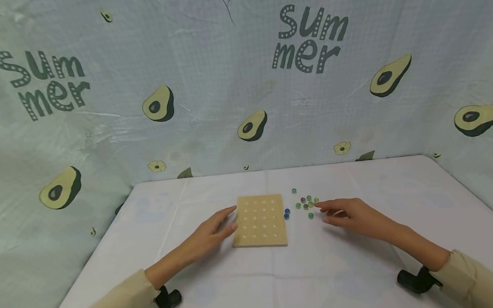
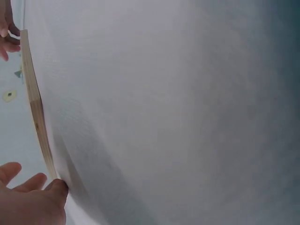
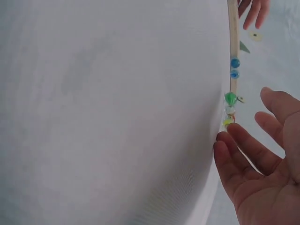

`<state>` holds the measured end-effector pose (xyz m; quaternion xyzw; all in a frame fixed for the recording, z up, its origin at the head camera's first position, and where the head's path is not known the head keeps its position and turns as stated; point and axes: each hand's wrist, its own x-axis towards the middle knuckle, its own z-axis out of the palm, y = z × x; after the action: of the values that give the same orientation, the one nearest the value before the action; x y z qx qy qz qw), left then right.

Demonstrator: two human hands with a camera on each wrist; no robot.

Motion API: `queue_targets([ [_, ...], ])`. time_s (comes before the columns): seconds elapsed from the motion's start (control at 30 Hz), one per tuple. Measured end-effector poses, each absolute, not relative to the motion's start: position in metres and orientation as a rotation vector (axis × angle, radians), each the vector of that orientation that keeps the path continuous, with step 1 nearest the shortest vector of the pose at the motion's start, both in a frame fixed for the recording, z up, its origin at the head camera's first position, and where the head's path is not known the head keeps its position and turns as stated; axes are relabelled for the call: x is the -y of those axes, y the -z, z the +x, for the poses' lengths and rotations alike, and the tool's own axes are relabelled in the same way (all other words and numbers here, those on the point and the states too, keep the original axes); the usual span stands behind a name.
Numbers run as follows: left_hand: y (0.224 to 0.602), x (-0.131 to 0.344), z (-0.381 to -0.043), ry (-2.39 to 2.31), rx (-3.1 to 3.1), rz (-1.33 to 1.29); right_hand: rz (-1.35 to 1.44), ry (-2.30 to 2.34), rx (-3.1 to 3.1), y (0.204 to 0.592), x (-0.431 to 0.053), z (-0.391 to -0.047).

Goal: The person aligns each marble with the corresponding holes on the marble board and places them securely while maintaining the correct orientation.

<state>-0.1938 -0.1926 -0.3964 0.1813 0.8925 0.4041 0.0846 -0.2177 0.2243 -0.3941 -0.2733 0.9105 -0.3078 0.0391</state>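
A square wooden board with rows of small round hollows lies on the table. My left hand is at its left edge, thumb and fingers spread, fingertips right at the side; the left wrist view shows the thumb against the board's edge. Right of the board lie several glass marbles: two blue marbles close to its right edge, and a loose group of green, yellow and brownish ones, with a green marble nearest me. My right hand reaches in from the right, index fingertip beside the yellowish marble, fingers loosely bent.
A white cloth covers the table. One green marble lies apart at the back. Behind the table hangs a sheet printed with avocados and lettering. Each wrist wears a black camera mount, such as the right mount.
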Motion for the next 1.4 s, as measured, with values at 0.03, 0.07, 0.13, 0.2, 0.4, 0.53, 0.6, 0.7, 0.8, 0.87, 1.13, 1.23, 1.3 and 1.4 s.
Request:
queue_targets([
  [0.03, 0.397, 0.192, -0.195, -1.219, -2.664, 0.522, -0.846, 0.955, -2.786, 0.394, -0.224, -0.22],
  [0.07, 0.396, 0.191, -0.196, -1.233, -2.665, 0.499, -0.85, 0.971, -2.78, 0.394, -0.223, -0.221],
  [0.13, 0.397, 0.191, -0.2, -1.257, -2.673, 0.459, -0.859, 0.988, -2.766, 0.394, -0.222, -0.225],
  [0.2, 0.398, 0.191, -0.203, -1.288, -2.673, 0.42, -0.862, 0.991, -2.752, 0.394, -0.22, -0.228],
  [0.4, 0.406, 0.192, -0.214, -1.333, -2.682, 0.413, -0.818, 0.982, -2.727, 0.395, -0.213, -0.237],
  [0.53, 0.408, 0.191, -0.221, -1.31, -2.687, 0.417, -0.808, 0.985, -2.731, 0.398, -0.211, -0.243],
  [0.6, 0.407, 0.191, -0.225, -1.281, -2.691, 0.426, -0.815, 0.983, -2.732, 0.398, -0.211, -0.245],
  [0.7, 0.406, 0.191, -0.231, -1.243, -2.689, 0.438, -0.819, 0.974, -2.726, 0.399, -0.211, -0.249],
  [0.8, 0.405, 0.192, -0.235, -1.228, -2.673, 0.443, -0.854, 0.962, -2.711, 0.4, -0.211, -0.252],
  [0.87, 0.407, 0.193, -0.238, -1.238, -2.664, 0.431, -0.859, 0.952, -2.715, 0.4, -0.21, -0.253],
  [1.13, 0.411, 0.192, -0.238, -1.298, -2.674, 0.39, -0.75, 0.993, -2.772, 0.402, -0.204, -0.25],
  [1.23, 0.411, 0.194, -0.236, -1.307, -2.67, 0.382, -0.733, 1.017, -2.777, 0.405, -0.2, -0.248],
  [1.3, 0.411, 0.195, -0.235, -1.296, -2.661, 0.399, -0.718, 1.023, -2.788, 0.405, -0.198, -0.247],
  [1.4, 0.41, 0.196, -0.237, -1.265, -2.645, 0.434, -0.694, 1.019, -2.818, 0.405, -0.197, -0.246],
])
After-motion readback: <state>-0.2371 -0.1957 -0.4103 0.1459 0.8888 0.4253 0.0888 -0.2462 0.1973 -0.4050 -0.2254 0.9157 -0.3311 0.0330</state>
